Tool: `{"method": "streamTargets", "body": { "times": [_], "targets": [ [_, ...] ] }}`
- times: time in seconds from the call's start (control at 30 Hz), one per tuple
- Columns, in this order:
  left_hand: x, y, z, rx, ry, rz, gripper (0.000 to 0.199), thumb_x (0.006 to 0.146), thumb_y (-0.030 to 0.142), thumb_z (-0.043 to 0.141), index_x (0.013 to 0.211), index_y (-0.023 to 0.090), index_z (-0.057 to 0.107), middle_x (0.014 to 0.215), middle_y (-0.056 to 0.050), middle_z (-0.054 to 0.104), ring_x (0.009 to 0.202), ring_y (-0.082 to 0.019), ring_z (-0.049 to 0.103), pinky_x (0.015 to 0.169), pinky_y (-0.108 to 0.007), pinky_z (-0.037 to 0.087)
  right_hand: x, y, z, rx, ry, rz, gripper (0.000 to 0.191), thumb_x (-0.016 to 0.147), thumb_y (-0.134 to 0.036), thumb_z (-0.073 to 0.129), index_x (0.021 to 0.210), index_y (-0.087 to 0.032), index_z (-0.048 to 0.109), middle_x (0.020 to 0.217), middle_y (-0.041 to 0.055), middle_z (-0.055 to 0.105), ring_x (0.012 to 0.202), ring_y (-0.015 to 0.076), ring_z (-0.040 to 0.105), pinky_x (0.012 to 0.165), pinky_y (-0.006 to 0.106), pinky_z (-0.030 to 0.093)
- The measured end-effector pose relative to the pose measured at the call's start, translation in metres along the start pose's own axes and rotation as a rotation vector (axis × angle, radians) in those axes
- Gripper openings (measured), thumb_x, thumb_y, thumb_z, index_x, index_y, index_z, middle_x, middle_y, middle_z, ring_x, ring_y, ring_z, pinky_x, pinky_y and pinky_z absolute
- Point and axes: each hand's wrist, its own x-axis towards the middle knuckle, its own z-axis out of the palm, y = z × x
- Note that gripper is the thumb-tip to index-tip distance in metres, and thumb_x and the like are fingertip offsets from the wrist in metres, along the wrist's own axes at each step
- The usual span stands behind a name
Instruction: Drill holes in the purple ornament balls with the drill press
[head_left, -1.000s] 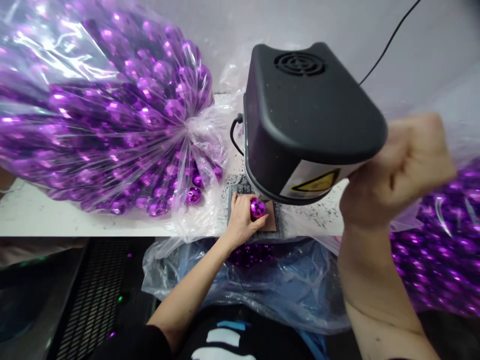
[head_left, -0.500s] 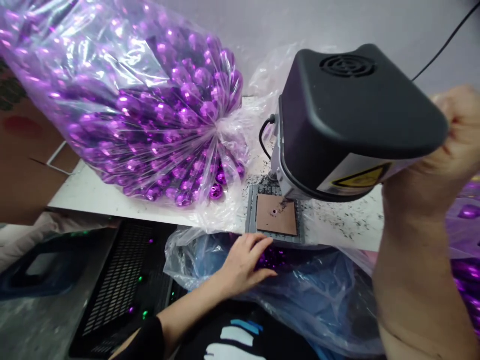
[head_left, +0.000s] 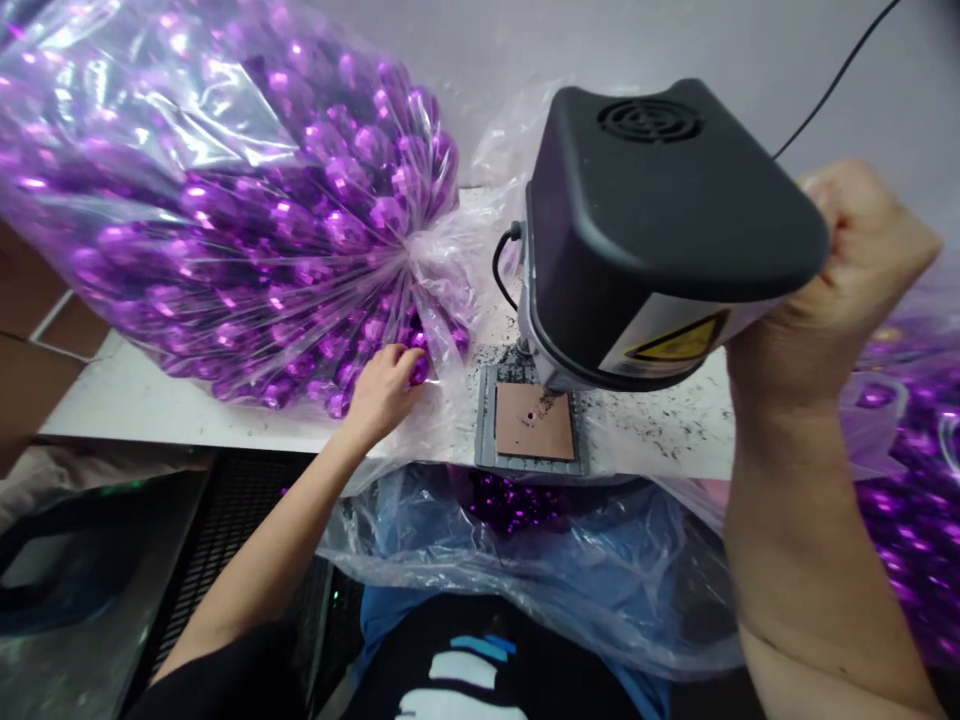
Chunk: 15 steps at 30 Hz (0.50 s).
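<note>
My left hand (head_left: 384, 392) is at the lower edge of a clear plastic bag (head_left: 300, 240) full of shiny purple balls. Its fingers are curled on a purple ball (head_left: 419, 368) by the gathered mouth of the bag. My right hand (head_left: 862, 225) is a closed fist behind the black machine head (head_left: 675, 210), which has a vent and a yellow warning label. What the fist grips is hidden by the housing. Under the head lies a square brown plate (head_left: 532, 420) with a small hole, set on a grey ridged base (head_left: 487, 440).
Dark shavings are scattered over the white table (head_left: 660, 420). An open clear bag (head_left: 585, 580) with purple pieces hangs below the front edge over my lap. Another bag of purple pieces (head_left: 915, 500) is at the right. A black crate (head_left: 225, 530) stands lower left.
My left hand has moved up and left from the open bag at my lap to the purple ball by the tied bag. My right hand keeps its fist behind the machine head.
</note>
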Motion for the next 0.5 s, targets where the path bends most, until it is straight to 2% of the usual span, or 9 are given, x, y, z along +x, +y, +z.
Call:
{"method": "streamTargets", "body": {
  "times": [0.07, 0.1, 0.13, 0.2, 0.27, 0.3, 0.37, 0.43, 0.5],
  "targets": [
    [-0.003, 0.014, -0.018, -0.398, 0.120, -0.120, 0.045, 0.082, 0.033, 0.069, 0.126, 0.024, 0.061, 0.114, -0.009, 0.063, 0.102, -0.025, 0.059, 0.089, -0.041, 0.051, 0.000, 0.001, 0.000, 0.004, -0.019, -0.008, 0.041, 0.093, -0.028, 0.046, 0.062, -0.014, 0.023, 0.062, -0.0033, 0.017, 0.059, -0.0002, 0.022, 0.059, 0.023, 0.014],
    [-0.006, 0.023, -0.024, -0.650, 0.151, -0.197, 0.043, 0.085, 0.038, 0.065, 0.126, 0.024, 0.060, 0.112, -0.008, 0.064, 0.097, -0.022, 0.061, 0.083, -0.036, 0.053, 0.000, 0.002, 0.000, 0.009, -0.021, -0.019, 0.044, 0.094, -0.031, 0.046, 0.062, -0.014, 0.021, 0.063, -0.0032, 0.016, 0.059, -0.0001, 0.022, 0.060, 0.023, 0.014],
    [-0.010, 0.033, -0.029, -0.914, 0.134, -0.274, 0.041, 0.088, 0.042, 0.060, 0.125, 0.024, 0.060, 0.110, -0.007, 0.065, 0.091, -0.020, 0.063, 0.075, -0.032, 0.054, 0.000, 0.002, 0.001, 0.018, -0.018, -0.027, 0.046, 0.094, -0.034, 0.047, 0.063, -0.014, 0.020, 0.063, -0.0032, 0.015, 0.060, 0.0000, 0.021, 0.060, 0.022, 0.014],
    [-0.018, 0.054, -0.028, -1.402, -0.035, -0.412, 0.042, 0.091, 0.046, 0.051, 0.124, 0.021, 0.060, 0.108, -0.009, 0.067, 0.081, -0.018, 0.065, 0.063, -0.027, 0.053, 0.000, 0.002, 0.002, 0.032, -0.009, -0.027, 0.050, 0.094, -0.040, 0.047, 0.062, -0.015, 0.019, 0.063, -0.0033, 0.014, 0.060, 0.0000, 0.021, 0.060, 0.022, 0.014],
    [-0.026, 0.071, -0.016, -1.731, -0.256, -0.535, 0.046, 0.090, 0.049, 0.052, 0.123, 0.018, 0.060, 0.109, -0.011, 0.069, 0.080, -0.019, 0.069, 0.061, -0.027, 0.055, 0.000, 0.000, 0.003, 0.034, -0.001, -0.014, 0.053, 0.094, -0.045, 0.047, 0.062, -0.015, 0.018, 0.062, -0.0034, 0.015, 0.060, 0.0000, 0.022, 0.061, 0.022, 0.015],
    [-0.029, 0.078, -0.007, -1.829, -0.330, -0.589, 0.047, 0.089, 0.049, 0.055, 0.123, 0.017, 0.059, 0.110, -0.012, 0.070, 0.082, -0.020, 0.071, 0.063, -0.028, 0.056, 0.000, 0.000, 0.003, 0.031, -0.002, -0.007, 0.054, 0.094, -0.047, 0.047, 0.062, -0.015, 0.018, 0.062, -0.0033, 0.015, 0.060, 0.0000, 0.022, 0.061, 0.022, 0.015],
    [-0.034, 0.089, 0.012, -1.905, -0.392, -0.669, 0.044, 0.087, 0.046, 0.064, 0.119, 0.016, 0.061, 0.107, -0.010, 0.071, 0.082, -0.020, 0.072, 0.066, -0.027, 0.058, 0.000, -0.001, 0.003, 0.023, -0.011, 0.001, 0.055, 0.093, -0.049, 0.046, 0.061, -0.014, 0.019, 0.062, -0.0032, 0.016, 0.061, 0.0001, 0.023, 0.061, 0.022, 0.016],
    [-0.035, 0.095, 0.029, -1.871, -0.396, -0.688, 0.038, 0.085, 0.043, 0.069, 0.111, 0.016, 0.062, 0.100, -0.008, 0.072, 0.080, -0.019, 0.073, 0.068, -0.028, 0.059, 0.000, -0.001, 0.002, 0.015, -0.022, 0.003, 0.055, 0.093, -0.054, 0.043, 0.062, -0.014, 0.021, 0.063, -0.0033, 0.018, 0.061, 0.0002, 0.023, 0.061, 0.023, 0.016],
    [-0.033, 0.101, 0.041, -1.768, -0.369, -0.652, 0.036, 0.085, 0.047, 0.068, 0.103, 0.016, 0.064, 0.095, -0.007, 0.071, 0.076, -0.018, 0.072, 0.067, -0.029, 0.059, 0.000, 0.000, 0.002, 0.014, -0.019, -0.001, 0.058, 0.092, -0.060, 0.042, 0.062, -0.014, 0.023, 0.062, -0.0035, 0.020, 0.061, 0.0004, 0.022, 0.061, 0.023, 0.016]
  ]
}}
